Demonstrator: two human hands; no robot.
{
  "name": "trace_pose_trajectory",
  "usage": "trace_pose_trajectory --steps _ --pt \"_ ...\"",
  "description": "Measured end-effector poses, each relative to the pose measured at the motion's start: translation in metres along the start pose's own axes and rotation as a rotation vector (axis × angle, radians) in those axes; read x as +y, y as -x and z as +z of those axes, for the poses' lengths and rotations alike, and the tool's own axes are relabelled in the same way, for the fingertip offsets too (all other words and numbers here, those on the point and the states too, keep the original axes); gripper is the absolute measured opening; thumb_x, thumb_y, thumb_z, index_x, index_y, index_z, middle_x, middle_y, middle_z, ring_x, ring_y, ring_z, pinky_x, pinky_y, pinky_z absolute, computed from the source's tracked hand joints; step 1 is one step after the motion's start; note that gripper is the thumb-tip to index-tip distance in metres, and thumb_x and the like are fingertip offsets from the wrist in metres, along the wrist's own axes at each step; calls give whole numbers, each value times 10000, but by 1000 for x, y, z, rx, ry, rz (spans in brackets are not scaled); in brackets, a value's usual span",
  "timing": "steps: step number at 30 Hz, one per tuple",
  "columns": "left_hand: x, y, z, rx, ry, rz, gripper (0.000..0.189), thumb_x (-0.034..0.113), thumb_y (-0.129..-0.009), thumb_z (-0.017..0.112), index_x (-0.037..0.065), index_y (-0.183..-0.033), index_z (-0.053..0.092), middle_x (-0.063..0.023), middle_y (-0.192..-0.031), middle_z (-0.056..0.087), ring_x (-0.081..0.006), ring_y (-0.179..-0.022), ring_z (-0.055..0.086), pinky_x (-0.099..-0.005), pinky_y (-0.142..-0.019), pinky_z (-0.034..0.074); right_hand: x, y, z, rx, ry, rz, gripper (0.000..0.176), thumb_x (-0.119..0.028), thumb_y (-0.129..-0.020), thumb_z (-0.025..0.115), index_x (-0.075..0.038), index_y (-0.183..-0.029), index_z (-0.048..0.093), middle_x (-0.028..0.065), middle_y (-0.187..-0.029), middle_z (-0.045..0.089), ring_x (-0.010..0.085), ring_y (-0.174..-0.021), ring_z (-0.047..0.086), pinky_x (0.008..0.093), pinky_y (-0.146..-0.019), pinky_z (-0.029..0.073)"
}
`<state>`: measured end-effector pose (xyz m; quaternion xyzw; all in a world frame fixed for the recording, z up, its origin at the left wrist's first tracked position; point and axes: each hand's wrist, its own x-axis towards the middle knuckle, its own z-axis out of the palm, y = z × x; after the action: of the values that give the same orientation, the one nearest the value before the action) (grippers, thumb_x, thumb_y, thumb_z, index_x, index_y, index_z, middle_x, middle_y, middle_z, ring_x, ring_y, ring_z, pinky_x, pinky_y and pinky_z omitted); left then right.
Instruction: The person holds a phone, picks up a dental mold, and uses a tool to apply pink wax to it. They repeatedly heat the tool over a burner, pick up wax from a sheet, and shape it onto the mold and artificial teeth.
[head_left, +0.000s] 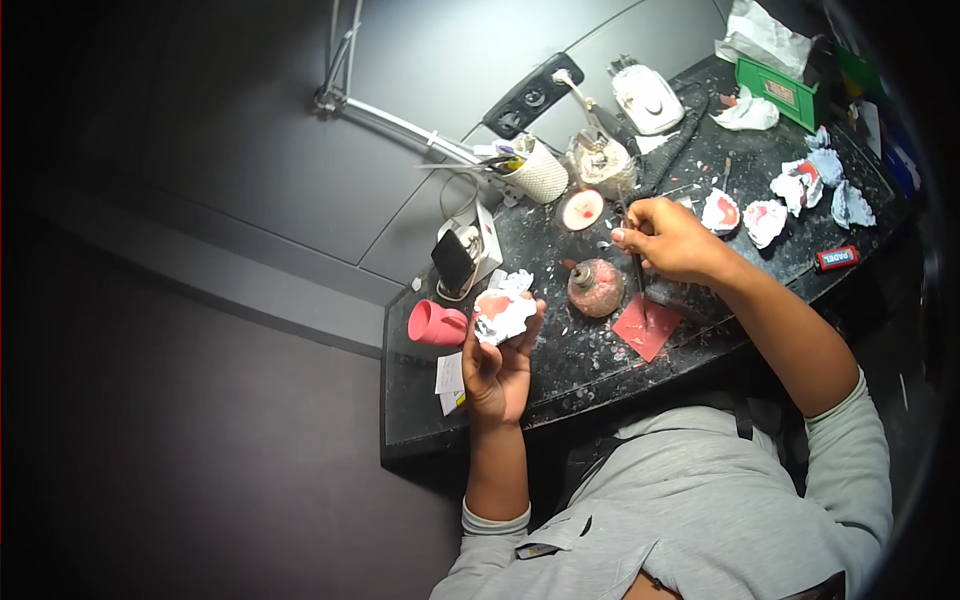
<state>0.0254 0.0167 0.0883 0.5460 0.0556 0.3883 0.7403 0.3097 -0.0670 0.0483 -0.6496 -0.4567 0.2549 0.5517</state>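
Note:
My left hand is closed around a white plaster dental cast with a pink patch on its upper face, held up over the bench's left part. My right hand grips a thin dark wax knife like a pen. The tool's lower end points down onto a square sheet of pink wax lying near the front edge. Between my hands stands a round, wax-spattered spirit burner. A pink mug is just left of my left hand.
The black bench is strewn with scraps. Toward the right lie more plaster casts and a red box. Behind are a round dish, a pen cup, a white device and a green box. A lamp arm reaches over the back.

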Motion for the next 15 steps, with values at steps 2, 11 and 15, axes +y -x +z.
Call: trace_pose_trajectory --steps 2,11,15 --pt "10 12 18 1 28 -42 771 375 -912 733 -82 -1436 398 -298 -1391 549 -438 -1298 552 -545 -1180 379 3 -2 0 9 -35 12 371 -291 -930 734 -1 -741 602 88 -625 592 163 -579 531 378 -573 444" --pt "19 33 36 -68 37 -181 824 511 -980 583 -99 -1471 327 -373 -1365 528 -493 -1261 562 -582 -1155 388 -8 -1 -7 -70 -82 134 240 -220 -1002 666 -57 -851 574 36 -837 712 67 -729 637 239 -555 502" --pt "16 31 36 -64 -3 -166 813 522 -987 561 -88 -1475 332 -373 -1363 531 -487 -1257 569 -579 -1153 390 -11 1 -7 -81 -78 138 246 -218 -1002 665 -60 -845 561 34 -841 713 63 -736 636 233 -549 496"
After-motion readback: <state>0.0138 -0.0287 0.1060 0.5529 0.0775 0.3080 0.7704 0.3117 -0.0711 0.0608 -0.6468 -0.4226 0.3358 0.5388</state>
